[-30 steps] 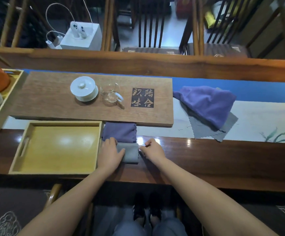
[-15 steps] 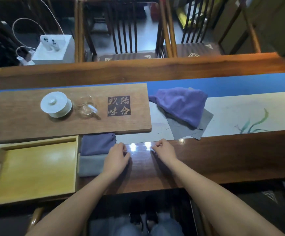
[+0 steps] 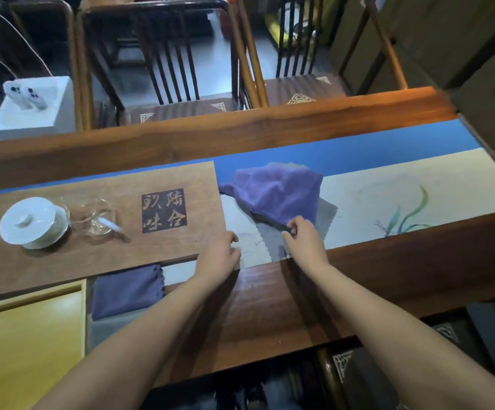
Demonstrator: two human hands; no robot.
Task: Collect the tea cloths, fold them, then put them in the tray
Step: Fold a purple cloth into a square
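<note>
A rumpled purple tea cloth (image 3: 279, 193) lies on a flat grey cloth (image 3: 270, 241) on the table runner. My right hand (image 3: 302, 238) pinches the near edge of the purple cloth. My left hand (image 3: 219, 255) rests at the corner of the wooden tea board (image 3: 98, 232), fingers loosely curled, holding nothing. A folded purple cloth (image 3: 126, 290) and a folded grey cloth (image 3: 107, 329) lie side by side next to the yellow tray (image 3: 30, 297) at the lower left; my left forearm covers part of the grey one.
A white lidded cup (image 3: 31, 221) and a glass pitcher (image 3: 92, 217) stand on the tea board. The painted runner (image 3: 403, 190) stretches right. Dark wooden chairs (image 3: 181, 69) stand beyond the table's far edge. A white box with chargers (image 3: 33, 108) sits at far left.
Both hands left the folded grey cloth and moved right and away. My right hand reached the purple cloth and took its edge. The view swung to the right.
</note>
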